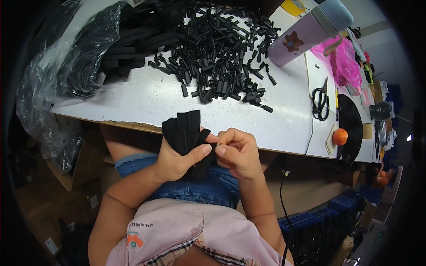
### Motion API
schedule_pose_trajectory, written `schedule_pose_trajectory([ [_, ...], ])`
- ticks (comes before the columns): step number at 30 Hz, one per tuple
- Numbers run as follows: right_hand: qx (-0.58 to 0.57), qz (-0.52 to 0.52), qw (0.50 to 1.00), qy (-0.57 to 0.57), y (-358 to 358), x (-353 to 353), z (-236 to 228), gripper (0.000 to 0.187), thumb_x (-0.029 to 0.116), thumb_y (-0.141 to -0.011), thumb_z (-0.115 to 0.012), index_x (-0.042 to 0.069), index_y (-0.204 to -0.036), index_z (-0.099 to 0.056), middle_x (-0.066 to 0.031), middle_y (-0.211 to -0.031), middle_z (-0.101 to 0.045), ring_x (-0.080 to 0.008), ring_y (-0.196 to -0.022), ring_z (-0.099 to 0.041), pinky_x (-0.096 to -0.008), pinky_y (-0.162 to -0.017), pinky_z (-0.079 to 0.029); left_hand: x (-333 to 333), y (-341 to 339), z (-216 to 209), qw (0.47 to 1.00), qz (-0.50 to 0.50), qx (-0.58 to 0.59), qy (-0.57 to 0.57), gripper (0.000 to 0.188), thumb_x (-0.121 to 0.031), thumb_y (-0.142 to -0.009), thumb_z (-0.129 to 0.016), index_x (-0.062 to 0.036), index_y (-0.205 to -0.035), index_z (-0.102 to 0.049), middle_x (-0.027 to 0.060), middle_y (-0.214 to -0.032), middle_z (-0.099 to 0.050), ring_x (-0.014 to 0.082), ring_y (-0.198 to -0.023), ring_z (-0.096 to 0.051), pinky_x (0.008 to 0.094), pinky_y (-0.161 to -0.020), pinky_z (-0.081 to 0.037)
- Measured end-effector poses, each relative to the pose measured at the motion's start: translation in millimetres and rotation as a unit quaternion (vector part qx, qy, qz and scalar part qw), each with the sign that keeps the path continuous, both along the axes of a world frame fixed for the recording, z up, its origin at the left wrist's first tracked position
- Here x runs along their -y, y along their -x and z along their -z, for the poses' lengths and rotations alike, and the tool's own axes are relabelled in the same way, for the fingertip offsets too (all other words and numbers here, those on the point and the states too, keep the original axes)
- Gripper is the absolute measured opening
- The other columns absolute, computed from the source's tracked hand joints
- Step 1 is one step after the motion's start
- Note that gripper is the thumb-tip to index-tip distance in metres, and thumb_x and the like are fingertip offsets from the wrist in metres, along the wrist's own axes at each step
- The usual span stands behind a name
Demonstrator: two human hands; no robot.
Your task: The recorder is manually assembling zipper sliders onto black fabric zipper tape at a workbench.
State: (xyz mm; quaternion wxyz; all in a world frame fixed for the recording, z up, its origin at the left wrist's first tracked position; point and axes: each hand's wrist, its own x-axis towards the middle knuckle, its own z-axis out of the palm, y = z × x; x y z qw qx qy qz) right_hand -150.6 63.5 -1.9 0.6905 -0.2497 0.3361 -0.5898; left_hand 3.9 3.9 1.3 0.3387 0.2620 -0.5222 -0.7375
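Observation:
Over my lap, just off the table's front edge, my left hand (pixel 177 160) is closed around black fabric strips (pixel 183 131). Their flat ends fan out above the thumb, and more dark fabric hangs below the hand. My right hand (pixel 239 153) meets the left one at the fabric's right side. Its thumb and forefinger are pinched together close to the left fingertips; whatever lies between them is too small or hidden. Beyond both hands, a large heap of small black pull-like pieces (pixel 217 57) is spread on the white table (pixel 137 104).
Clear plastic bagging (pixel 44 88) and stacked black strips (pixel 124 53) fill the left. At right stand a lilac bottle (pixel 297 42), black scissors (pixel 320 104), an orange fruit (pixel 340 137) and a pink bag (pixel 344 64). A black cable (pixel 281 195) hangs below the edge.

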Motion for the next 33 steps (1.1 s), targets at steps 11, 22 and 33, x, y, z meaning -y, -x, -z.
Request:
schedule_pose_trajectory([
  [11, -0.228, 0.106, 0.964, 0.084, -18, -7, 1, 0.005, 0.002, -0.081, -0.051, -0.002, -0.082, -0.05, -0.0025, -0.071, -0.049, -0.0041, -0.057, -0.046, -0.0164, -0.049, -0.039, -2, 4, -3, 0.998, -0.038, 0.023, 0.04, 0.014, -0.005, -0.078, -0.055, 0.0011, -0.091, -0.057, 0.0018, -0.07, -0.055, 0.0031, -0.052, -0.046, 0.0167, -0.045, -0.037],
  [22, -0.372, 0.193, 0.889, 0.185, -22, -4, 2, 0.009, 0.001, -0.076, -0.057, -0.001, -0.083, -0.052, -0.0029, -0.07, -0.05, -0.0029, -0.054, -0.042, -0.0166, -0.047, -0.035, 4, 1, -1, 0.998, 0.016, -0.029, -0.052, 0.009, -0.005, -0.08, -0.055, -0.0004, -0.087, -0.056, 0.0028, -0.069, -0.053, 0.0047, -0.05, -0.046, 0.0168, -0.045, -0.037],
  [33, -0.54, 0.142, 0.812, 0.17, -17, 0, -13, 0.026, 0.003, -0.065, -0.066, 0.0, -0.09, -0.056, -0.0085, -0.071, -0.052, -0.0097, -0.044, -0.043, -0.0207, -0.039, -0.035, 11, -5, 2, 0.998, 0.024, 0.059, -0.013, 0.011, -0.009, -0.081, -0.056, 0.0006, -0.085, -0.055, 0.0018, -0.075, -0.054, 0.0068, -0.067, -0.05, 0.02, -0.057, -0.042],
])
